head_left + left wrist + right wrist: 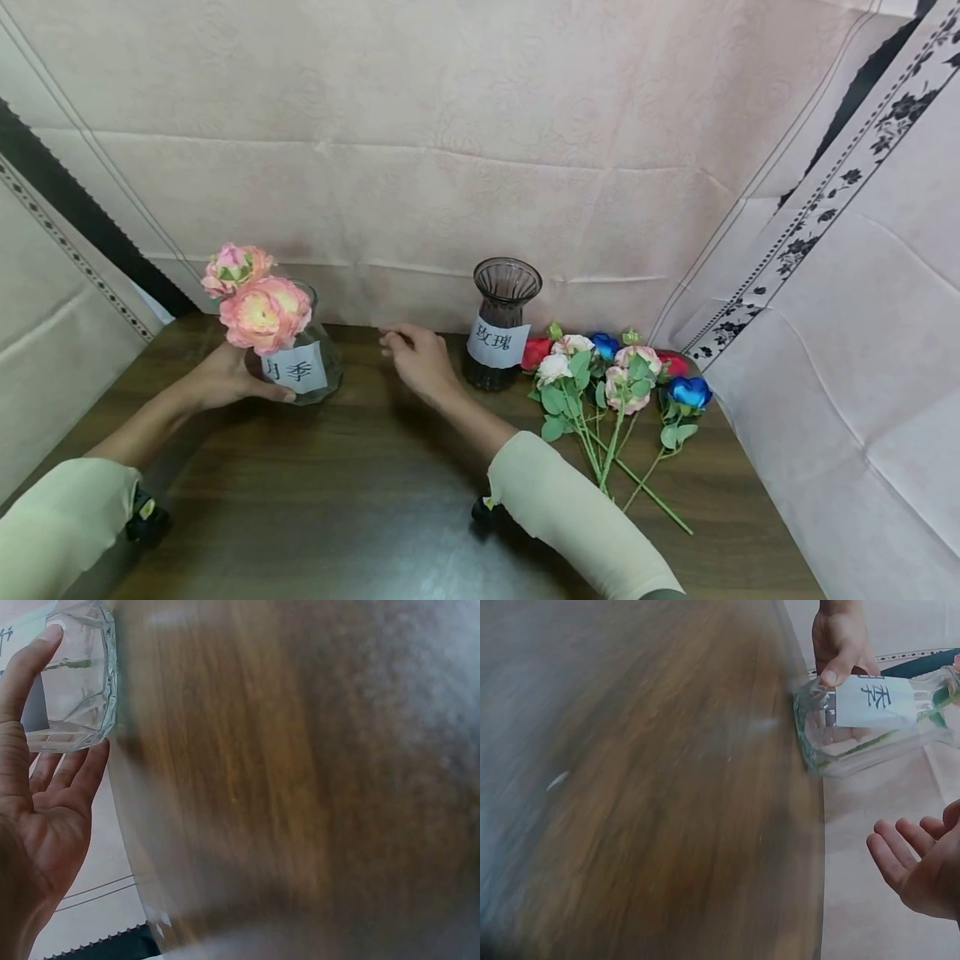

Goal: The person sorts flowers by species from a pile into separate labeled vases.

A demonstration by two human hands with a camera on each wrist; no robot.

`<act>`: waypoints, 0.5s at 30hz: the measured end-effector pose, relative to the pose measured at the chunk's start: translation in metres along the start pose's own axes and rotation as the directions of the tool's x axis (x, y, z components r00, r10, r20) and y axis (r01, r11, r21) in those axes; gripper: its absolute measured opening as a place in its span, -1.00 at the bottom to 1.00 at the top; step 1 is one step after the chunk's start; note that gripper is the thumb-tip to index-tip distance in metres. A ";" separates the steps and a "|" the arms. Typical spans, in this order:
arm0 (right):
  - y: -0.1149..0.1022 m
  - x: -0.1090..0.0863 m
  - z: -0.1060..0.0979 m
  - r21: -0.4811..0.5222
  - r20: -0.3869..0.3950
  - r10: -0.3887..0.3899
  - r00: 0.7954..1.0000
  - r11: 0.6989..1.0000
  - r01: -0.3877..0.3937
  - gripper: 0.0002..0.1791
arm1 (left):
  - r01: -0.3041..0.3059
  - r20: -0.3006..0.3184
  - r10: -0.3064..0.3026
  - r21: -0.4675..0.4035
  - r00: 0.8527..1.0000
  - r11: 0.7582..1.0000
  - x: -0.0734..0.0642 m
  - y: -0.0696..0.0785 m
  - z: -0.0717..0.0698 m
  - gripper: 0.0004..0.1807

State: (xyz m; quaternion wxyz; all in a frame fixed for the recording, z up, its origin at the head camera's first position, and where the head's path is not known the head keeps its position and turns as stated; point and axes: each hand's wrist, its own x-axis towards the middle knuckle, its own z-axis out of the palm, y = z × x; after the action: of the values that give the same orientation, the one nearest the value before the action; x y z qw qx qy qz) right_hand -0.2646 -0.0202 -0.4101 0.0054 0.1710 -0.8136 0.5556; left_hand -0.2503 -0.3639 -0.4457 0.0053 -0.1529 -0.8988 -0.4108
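Note:
My left hand (228,379) grips a clear glass vase (332,367) at the left, thumb across the front and fingers behind, as the left wrist view also shows. On the vase is a white paper label (298,367) with black characters. Two pink flowers (266,313) stand in it, leaning left; a green stem (870,742) shows through the glass in the right wrist view. Between the two vases, my right hand (420,362) hovers with loosely bent fingers and holds nothing. The dark ribbed glass vase (508,287) to its right stands upright with its own label (498,342).
Right of the dark vase lies a bunch of artificial flowers: red (536,353), white (553,368), blue (690,391) and pink blooms (627,390), with green stems (611,450) pointing towards the front. A cloth-covered wall (420,208) rises behind the brown wooden table (315,517), with cloth panels at both sides.

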 end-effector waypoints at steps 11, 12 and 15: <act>0.010 -0.016 -0.029 0.055 0.090 0.071 0.993 0.996 -0.076 -0.66 | -0.003 -0.007 0.003 0.004 1.000 1.000 0.000 -0.002 -0.001 0.34; 0.011 -0.018 -0.031 0.058 0.093 0.074 0.993 0.995 -0.079 -0.66 | -0.004 -0.007 0.004 0.005 1.000 1.000 0.000 -0.002 -0.001 0.34; 0.014 -0.022 -0.039 0.070 0.100 0.081 0.992 0.994 -0.088 -0.66 | -0.002 -0.005 0.002 0.007 1.000 1.000 0.001 -0.001 -0.001 0.33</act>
State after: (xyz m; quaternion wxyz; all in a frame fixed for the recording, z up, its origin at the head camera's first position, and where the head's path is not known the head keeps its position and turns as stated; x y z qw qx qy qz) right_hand -0.2547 0.0254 -0.4120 -0.0642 0.1633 -0.7983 0.5761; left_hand -0.2518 -0.3654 -0.4458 0.0084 -0.1527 -0.9001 -0.4079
